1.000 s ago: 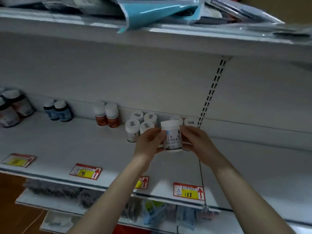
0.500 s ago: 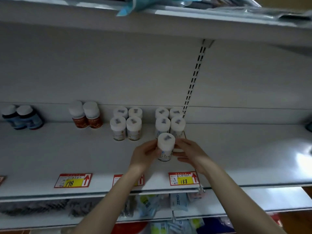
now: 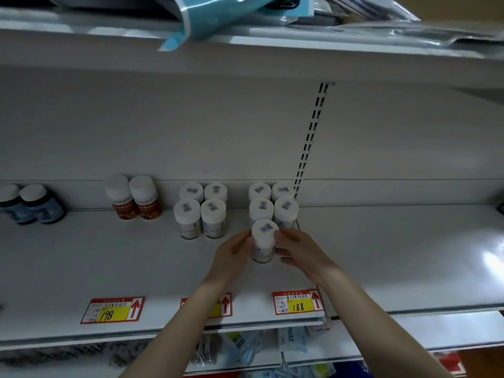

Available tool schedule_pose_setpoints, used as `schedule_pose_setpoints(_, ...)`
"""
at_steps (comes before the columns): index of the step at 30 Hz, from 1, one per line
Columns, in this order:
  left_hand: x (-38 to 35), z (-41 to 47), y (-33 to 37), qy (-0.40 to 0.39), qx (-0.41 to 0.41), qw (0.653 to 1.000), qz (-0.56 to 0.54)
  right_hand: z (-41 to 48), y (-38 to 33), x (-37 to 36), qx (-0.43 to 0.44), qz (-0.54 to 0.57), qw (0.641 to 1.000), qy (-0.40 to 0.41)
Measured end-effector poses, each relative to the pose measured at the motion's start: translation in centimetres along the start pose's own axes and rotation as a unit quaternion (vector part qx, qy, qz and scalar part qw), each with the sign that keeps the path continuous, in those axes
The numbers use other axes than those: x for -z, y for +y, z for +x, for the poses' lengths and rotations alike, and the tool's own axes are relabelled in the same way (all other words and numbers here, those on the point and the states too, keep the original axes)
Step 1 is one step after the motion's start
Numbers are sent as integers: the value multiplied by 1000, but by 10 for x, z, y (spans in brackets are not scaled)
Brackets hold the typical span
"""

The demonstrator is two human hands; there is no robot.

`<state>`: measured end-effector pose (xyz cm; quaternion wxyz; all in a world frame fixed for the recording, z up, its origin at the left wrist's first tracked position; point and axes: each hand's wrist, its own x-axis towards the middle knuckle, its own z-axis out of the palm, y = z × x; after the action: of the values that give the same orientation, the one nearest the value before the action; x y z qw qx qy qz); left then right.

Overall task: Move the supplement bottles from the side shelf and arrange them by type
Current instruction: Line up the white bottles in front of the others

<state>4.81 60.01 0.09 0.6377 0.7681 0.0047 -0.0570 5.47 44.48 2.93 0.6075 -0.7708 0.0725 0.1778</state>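
Note:
A white supplement bottle [image 3: 263, 242] stands on the white shelf [image 3: 381, 255], just in front of a group of several matching white bottles [image 3: 272, 203]. My left hand [image 3: 231, 255] holds its left side and my right hand [image 3: 298, 251] holds its right side, fingers curled round it. Left of that group stand several white bottles with gold-marked labels [image 3: 201, 211], then two orange-labelled bottles [image 3: 135, 197], then two dark blue bottles [image 3: 31, 204] at the far left.
Price tags marked 198 [image 3: 113, 310] and 188 [image 3: 297, 302] line the shelf's front edge. A slotted upright [image 3: 311, 137] runs up the back wall. Teal packets [image 3: 218, 15] overhang the shelf above. Packaged goods lie on the shelf below [image 3: 291, 339].
Both hands lowered the white bottle from in front of the rear bottles to the shelf in front of its group. The view shifted right and down.

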Motion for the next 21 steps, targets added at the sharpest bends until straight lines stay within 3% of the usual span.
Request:
schedule_pose_setpoints(11,1,7,0,-6,-17,1000,-23,7,-2,-1,17,-3,1000,-2)
schedule_pose_setpoints(21,-1,7,2,12,-36,999,31,5,-2,-4,22,-9,1000,13)
